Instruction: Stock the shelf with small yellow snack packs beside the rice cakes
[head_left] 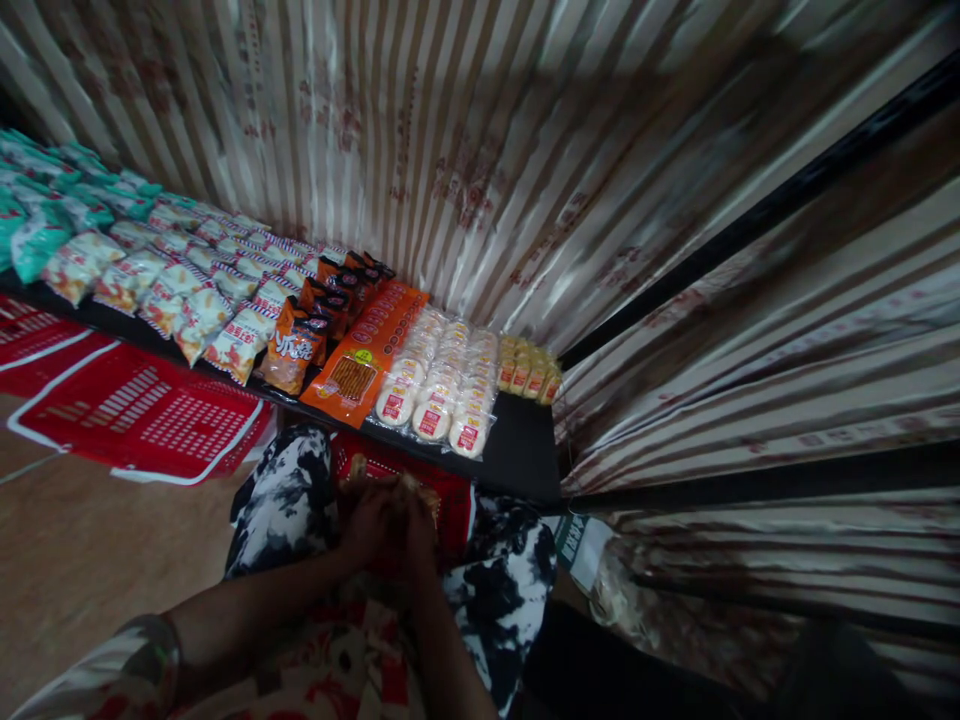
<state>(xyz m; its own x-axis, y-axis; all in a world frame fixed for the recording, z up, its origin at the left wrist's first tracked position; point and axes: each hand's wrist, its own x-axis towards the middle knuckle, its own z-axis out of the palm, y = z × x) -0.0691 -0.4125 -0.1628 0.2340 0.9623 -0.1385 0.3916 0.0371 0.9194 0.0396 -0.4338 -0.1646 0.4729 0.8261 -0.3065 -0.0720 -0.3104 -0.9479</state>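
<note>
Small snack pack (358,470), held low over the lap between both hands, just in front of the table (525,445) edge and above a red basket (450,505). Dim and blurred there, so little more than a pale, orange-tinted corner showing. Probably light, thin and crinkly, the film slippery and the contents likely brittle; best pinched by the sealed edges rather than squeezed across the middle.

Left hand (367,525) and right hand (418,535) pressed close together, fingers curled inward around the pack; exact grip hard to make out in the shadow.

One pack visible in the hands. On the table, laid in rows: white round packs (435,385) in roughly three columns, too many and too blurred to count exactly; one long orange pack (371,350); a short row of yellow packs (529,375), about five; several dark orange bags (296,345), perhaps six; then many white-and-red bags (187,290) and green bags (45,215) further left, uncounted. Red baskets (142,415) on the floor, two at least. Striped curtain (465,150) behind and to the right.
</note>
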